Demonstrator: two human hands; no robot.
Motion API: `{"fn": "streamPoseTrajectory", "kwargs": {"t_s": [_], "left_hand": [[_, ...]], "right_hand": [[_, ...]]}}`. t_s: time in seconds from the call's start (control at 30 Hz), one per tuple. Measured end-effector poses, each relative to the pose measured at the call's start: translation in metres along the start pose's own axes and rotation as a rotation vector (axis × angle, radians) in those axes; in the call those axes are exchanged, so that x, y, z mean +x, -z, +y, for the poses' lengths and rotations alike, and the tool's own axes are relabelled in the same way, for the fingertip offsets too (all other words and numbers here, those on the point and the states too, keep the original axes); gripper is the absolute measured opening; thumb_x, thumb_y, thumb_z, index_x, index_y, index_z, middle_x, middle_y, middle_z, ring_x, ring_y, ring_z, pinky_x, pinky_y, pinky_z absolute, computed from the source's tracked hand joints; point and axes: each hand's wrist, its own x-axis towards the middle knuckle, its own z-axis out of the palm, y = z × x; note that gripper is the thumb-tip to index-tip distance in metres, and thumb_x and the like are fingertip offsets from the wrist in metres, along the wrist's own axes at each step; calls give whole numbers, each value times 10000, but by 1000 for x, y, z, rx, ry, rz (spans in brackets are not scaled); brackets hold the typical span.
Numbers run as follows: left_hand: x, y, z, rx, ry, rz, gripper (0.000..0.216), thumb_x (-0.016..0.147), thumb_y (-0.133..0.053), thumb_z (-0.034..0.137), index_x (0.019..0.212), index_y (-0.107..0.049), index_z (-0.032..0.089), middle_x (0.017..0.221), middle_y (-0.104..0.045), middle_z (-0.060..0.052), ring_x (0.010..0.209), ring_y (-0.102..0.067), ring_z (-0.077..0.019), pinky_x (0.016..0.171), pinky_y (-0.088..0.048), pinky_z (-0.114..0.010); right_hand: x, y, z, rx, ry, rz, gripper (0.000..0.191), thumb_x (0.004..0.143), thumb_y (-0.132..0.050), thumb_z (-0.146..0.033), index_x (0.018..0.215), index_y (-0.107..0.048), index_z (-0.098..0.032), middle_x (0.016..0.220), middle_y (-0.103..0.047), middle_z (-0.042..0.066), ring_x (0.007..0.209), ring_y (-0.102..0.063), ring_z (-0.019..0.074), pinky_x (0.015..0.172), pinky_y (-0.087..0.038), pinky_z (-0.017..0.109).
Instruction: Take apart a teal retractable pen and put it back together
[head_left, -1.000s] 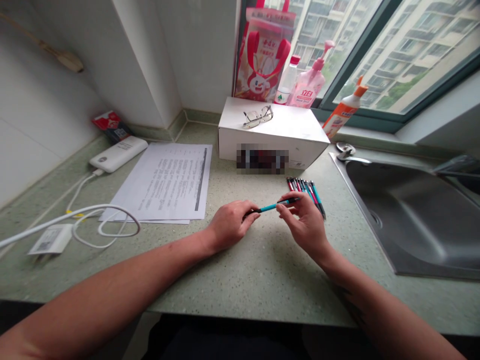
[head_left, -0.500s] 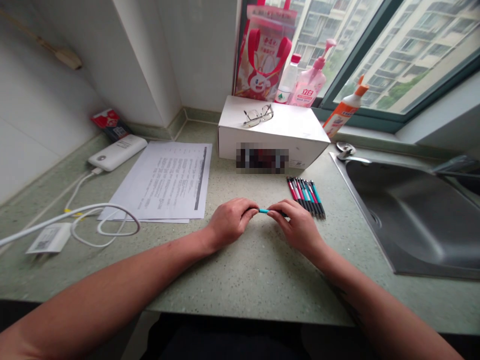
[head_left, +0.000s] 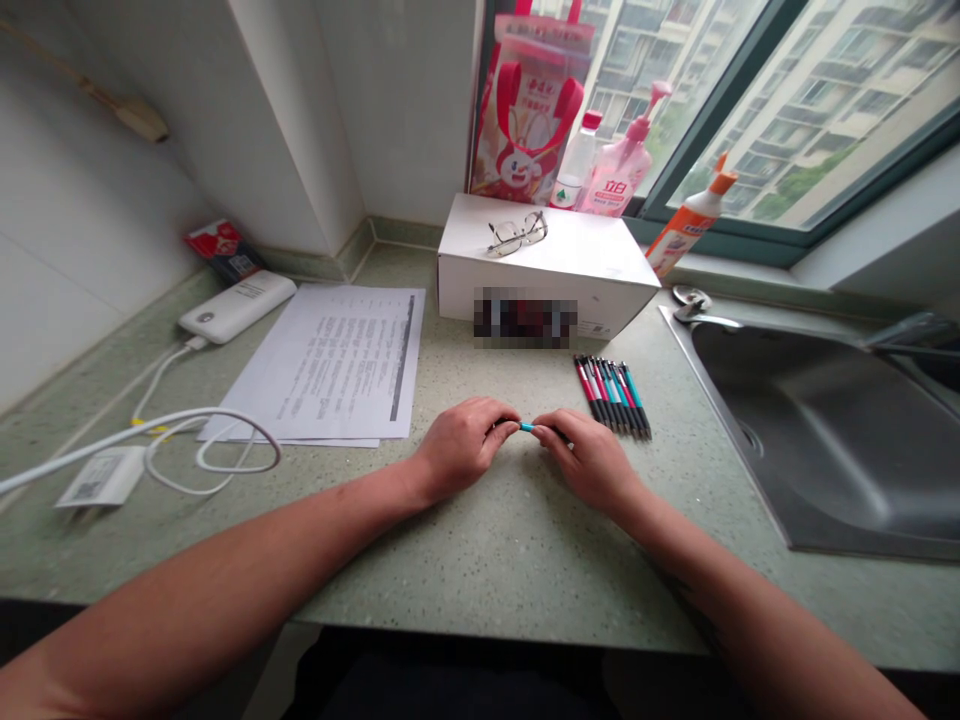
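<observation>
Right hand (head_left: 589,452) shifted inward, turquoise pen (head_left: 527,427), part-hidden

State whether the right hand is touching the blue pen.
Touching: the head view shows the right hand with its thumb and fingers pinched on the blue pen.

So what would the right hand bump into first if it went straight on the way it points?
Probably the left hand: the right hand points towards it, with a bit of pen between. Exact depth is unclear.
</observation>
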Motion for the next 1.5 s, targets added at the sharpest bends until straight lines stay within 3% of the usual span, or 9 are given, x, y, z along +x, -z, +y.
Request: {"fn": "streamPoseTrajectory", "kwargs": {"t_s": [0.23,0.53,0.7,1.1,1.3,1.5], "left_hand": [[0,0,0,-3,0,-4,162,970,-532,248,994,-671,169,953,-711,-52,890,-649,-183,809,-511,-330],[0,0,0,-4,-11,-8,154,964,-541,251,991,-673,174,940,-709,-49,886,-646,-182,822,-509,-327],[0,0,0,-6,-16,-1,141,958,-554,237,994,-672,171,941,-708,-50,877,-645,-179,806,-512,-329],[-1,0,-2,-3,-29,-9,143,967,-546,242,990,-673,179,943,-714,-37,886,-647,-182,803,-496,-320],[-1,0,-1,-5,-26,-10,143,964,-552,240,994,-676,176,943,-711,-43,886,-645,-185,804,-498,-321],[0,-1,0,-9,-46,6,145,965,-553,240,985,-676,165,932,-710,-38,868,-639,-178,796,-494,-320]], "right_hand": [[-2,-2,-1,-7,-36,3,209,942,-577,-403,1024,-650,-225,913,-705,68,769,-638,207,695,-499,357],[-1,-2,-2,-24,10,-31,205,977,-514,-361,1002,-666,-225,934,-700,73,854,-663,222,743,-506,355],[-3,-3,0,-24,-28,-7,182,926,-598,-369,1037,-633,-229,915,-708,59,753,-644,196,689,-505,338],[-2,-1,-3,-14,16,-46,214,988,-493,-371,984,-640,-216,933,-688,72,848,-654,219,739,-494,350],[-3,-3,0,-17,8,-32,169,944,-572,-348,1034,-613,-210,916,-684,58,799,-648,202,702,-485,325],[-4,-2,-1,-25,40,-26,176,986,-512,-346,994,-610,-199,913,-677,62,823,-643,200,724,-476,326]]}}
